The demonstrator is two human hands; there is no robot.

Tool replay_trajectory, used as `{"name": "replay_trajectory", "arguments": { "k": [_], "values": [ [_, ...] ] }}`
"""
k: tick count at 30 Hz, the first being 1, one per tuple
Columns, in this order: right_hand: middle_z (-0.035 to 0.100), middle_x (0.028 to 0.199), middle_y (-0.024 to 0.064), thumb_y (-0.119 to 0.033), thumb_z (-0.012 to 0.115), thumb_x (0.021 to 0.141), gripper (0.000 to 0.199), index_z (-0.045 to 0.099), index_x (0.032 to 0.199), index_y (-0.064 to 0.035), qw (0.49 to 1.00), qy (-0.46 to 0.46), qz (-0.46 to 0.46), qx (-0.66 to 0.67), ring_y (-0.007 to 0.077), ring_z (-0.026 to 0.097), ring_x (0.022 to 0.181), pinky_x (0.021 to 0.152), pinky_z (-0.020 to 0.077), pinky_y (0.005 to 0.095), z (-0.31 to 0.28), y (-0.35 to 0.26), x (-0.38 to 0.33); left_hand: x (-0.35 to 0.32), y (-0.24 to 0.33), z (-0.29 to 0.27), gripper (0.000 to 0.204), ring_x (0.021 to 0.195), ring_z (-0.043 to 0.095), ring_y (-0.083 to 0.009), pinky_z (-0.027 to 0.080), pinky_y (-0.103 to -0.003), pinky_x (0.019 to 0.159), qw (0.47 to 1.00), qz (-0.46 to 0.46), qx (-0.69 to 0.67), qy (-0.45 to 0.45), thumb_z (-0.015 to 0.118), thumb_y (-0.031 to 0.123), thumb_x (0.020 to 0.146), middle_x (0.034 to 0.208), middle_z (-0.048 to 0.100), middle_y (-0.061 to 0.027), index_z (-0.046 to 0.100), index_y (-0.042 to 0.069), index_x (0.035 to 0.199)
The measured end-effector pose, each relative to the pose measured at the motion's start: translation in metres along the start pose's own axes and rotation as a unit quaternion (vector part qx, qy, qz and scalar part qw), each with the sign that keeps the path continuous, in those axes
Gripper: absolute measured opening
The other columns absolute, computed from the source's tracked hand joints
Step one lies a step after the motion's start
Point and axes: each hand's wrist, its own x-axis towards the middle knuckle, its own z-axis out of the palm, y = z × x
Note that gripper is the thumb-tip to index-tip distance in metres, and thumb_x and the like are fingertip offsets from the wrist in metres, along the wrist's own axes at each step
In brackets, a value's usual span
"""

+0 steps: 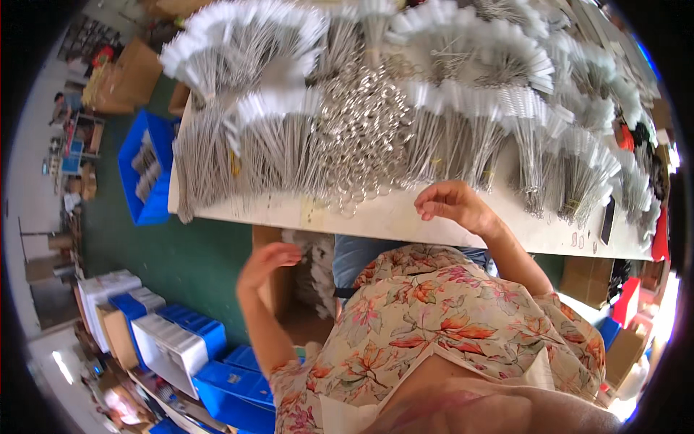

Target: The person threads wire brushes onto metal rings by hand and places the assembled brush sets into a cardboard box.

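My left hand [269, 264] is in the air just off the front edge of the table, fingers stretched loosely to the right, with nothing visible in them. Over the table's front edge is my right hand [457, 205]; its fingers curl loosely, the thumb stands a little apart, and no held thing shows. Nearest to it lies a heap of shiny metal rings [365, 123] in the middle of the table. Bundles of wire-handled brushes with white bristles flank the rings, one bundle to the left [271, 145] and one to the right [470, 137].
More brush bundles [246, 40] cover the back of the white table [390, 220]. A dark flat object [607, 220] lies near its right front edge. A blue bin [148, 170] stands left of the table, and blue and white crates [181, 340] sit lower left on the green floor.
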Motion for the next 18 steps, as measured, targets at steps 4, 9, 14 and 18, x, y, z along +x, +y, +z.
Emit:
{"name": "replay_trajectory", "arguments": {
  "k": [4,9,14,18],
  "values": [
    [0.062,0.086,0.0057,-0.006,0.058,0.087,0.016,0.060,0.099,0.0037,0.997,0.032,-0.064,-0.017,0.0107,0.057,0.081,0.075,0.0474,0.0242,-0.019,-0.035,0.003,0.015,0.170,-0.012,0.028,0.085,0.060,-0.0150,0.048,-0.029,0.077,0.969,0.124,0.211,0.027,0.058,0.019,0.087,0.094,0.063,-0.0067,0.057,-0.001,0.107],
    [0.063,0.085,0.0049,-0.008,0.059,0.086,0.015,0.062,0.098,0.0011,0.991,0.088,-0.104,-0.018,0.0099,0.057,0.076,0.071,0.0479,0.0233,-0.046,-0.070,0.004,0.172,0.303,-0.058,0.026,0.082,0.060,-0.0144,0.048,-0.028,0.072,0.809,0.268,0.470,0.228,0.057,0.020,0.086,0.092,0.064,-0.0067,0.060,0.004,0.106],
    [0.063,0.082,0.0041,-0.005,0.058,0.085,0.016,0.062,0.100,0.0016,0.963,0.182,-0.095,-0.177,0.0090,0.059,0.075,0.069,0.0497,0.0241,-0.098,-0.107,0.010,0.263,0.327,-0.082,0.025,0.085,0.062,-0.0293,0.048,-0.040,0.073,0.528,0.191,0.716,0.415,0.058,0.028,0.082,0.091,0.064,-0.0124,0.062,0.010,0.098],
    [0.063,0.073,0.0059,-0.009,0.058,0.085,0.015,0.063,0.097,-0.0019,0.895,0.245,-0.086,-0.363,0.0093,0.060,0.061,0.056,0.0514,0.0240,-0.155,-0.143,0.031,0.285,0.328,-0.068,0.021,0.084,0.061,-0.0305,0.048,-0.044,0.070,0.452,0.170,0.763,0.430,0.057,0.030,0.081,0.085,0.064,-0.0112,0.063,0.012,0.091]
  ]
}}
